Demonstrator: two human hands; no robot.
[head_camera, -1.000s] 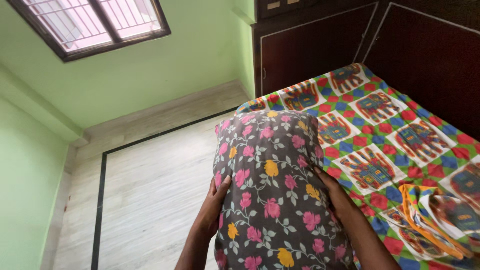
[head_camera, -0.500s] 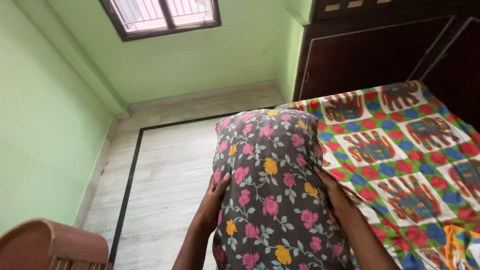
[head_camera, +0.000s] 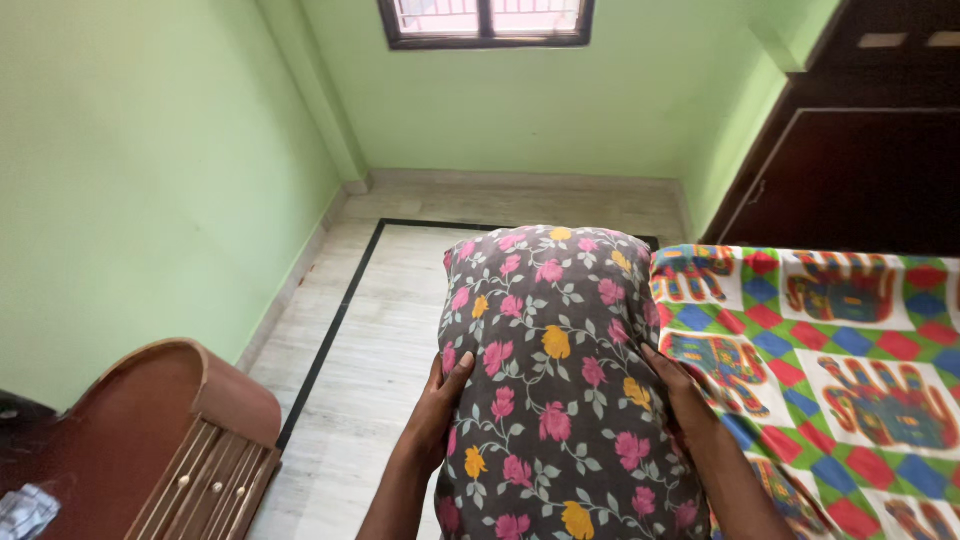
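Note:
I hold a plump pillow (head_camera: 555, 370) in a dark grey cover printed with pink and yellow flowers, upright in front of me. My left hand (head_camera: 440, 405) presses flat against its left side and my right hand (head_camera: 680, 395) grips its right side. The pillow hangs over the floor just left of the bed (head_camera: 850, 350), which is covered by a bright patchwork sheet with elephant patterns in red, green and blue.
A brown wooden chair or furniture piece (head_camera: 170, 440) with slats stands at the lower left. Pale marble floor (head_camera: 370, 330) with a black border runs to green walls. A window (head_camera: 485, 20) is at the top; a dark wooden wardrobe (head_camera: 860, 150) stands behind the bed.
The view has swung to the left: the bed slid toward the right edge, and the brown furniture and left wall came into sight. Both hands keep the same hold on the pillow.

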